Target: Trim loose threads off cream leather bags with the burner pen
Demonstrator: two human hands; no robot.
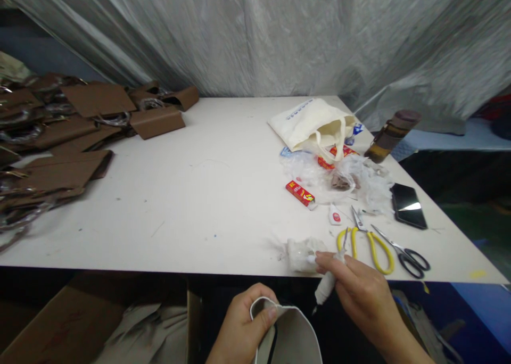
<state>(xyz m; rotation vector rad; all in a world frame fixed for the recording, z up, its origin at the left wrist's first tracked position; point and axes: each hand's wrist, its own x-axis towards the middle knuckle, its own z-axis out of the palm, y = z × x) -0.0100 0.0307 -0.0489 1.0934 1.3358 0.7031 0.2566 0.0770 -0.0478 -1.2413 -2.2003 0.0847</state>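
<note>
My left hand (pixel 245 321) pinches the curved edge of a pale grey leather-like piece (pixel 289 332) below the table's front edge. My right hand (pixel 355 289) holds a small white tube-shaped tool (pixel 326 285) by its upper end, tip pointing down toward the grey piece. Its fingers touch a crumpled white wad (pixel 301 253) at the table's front edge.
On the white table (pixel 199 193) lie yellow-handled pliers (pixel 369 244), black scissors (pixel 407 255), a black phone (pixel 407 204), a small glue bottle (pixel 334 214), a red box (pixel 300 192), plastic wrap and a cream tote bag (pixel 311 124). Brown leather pieces (pixel 67 135) pile at left. A cardboard box (pixel 64 321) sits below.
</note>
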